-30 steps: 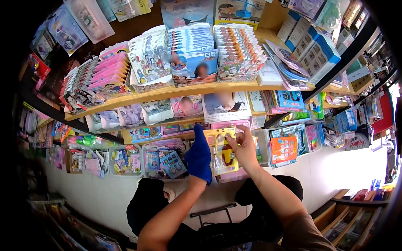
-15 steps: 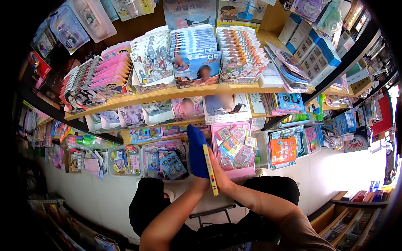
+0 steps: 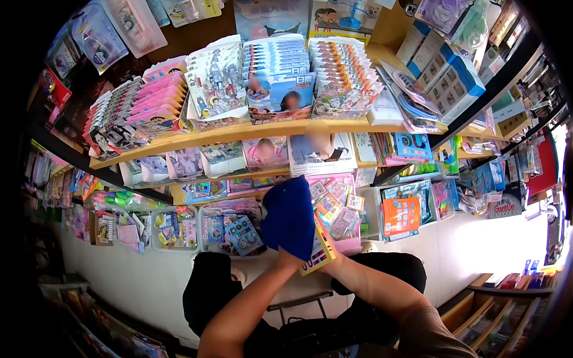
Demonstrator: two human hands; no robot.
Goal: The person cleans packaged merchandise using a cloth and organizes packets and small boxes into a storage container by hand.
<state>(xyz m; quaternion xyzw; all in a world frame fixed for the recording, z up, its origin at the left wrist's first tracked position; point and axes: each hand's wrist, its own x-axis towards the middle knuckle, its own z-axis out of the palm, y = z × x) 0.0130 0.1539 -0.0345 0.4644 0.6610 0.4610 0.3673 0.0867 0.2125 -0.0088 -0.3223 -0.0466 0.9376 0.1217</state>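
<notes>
A blue cloth (image 3: 287,218) covers the fingers of my left hand (image 3: 289,260) and lies over the upper face of a thin box. The yellow edge and printed lower corner of this box (image 3: 319,253) show beside the cloth, tilted, between my hands. My right hand (image 3: 334,262) holds the box from its right side and beneath, with most of its fingers hidden. Just behind the box is a pink tray (image 3: 347,243) of small card packs, partly covered by the cloth and box.
Above, a wooden shelf (image 3: 239,130) bears rows of packets. Clear bins (image 3: 173,246) of small goods stand along the floor at left, with another bin at right holding an orange packet (image 3: 401,216). Below my hands is a black metal bar (image 3: 301,301).
The box was upright and edge-on between my hands; it has tilted, so its printed lower face shows. The blue cloth has turned too and now shows a wide face.
</notes>
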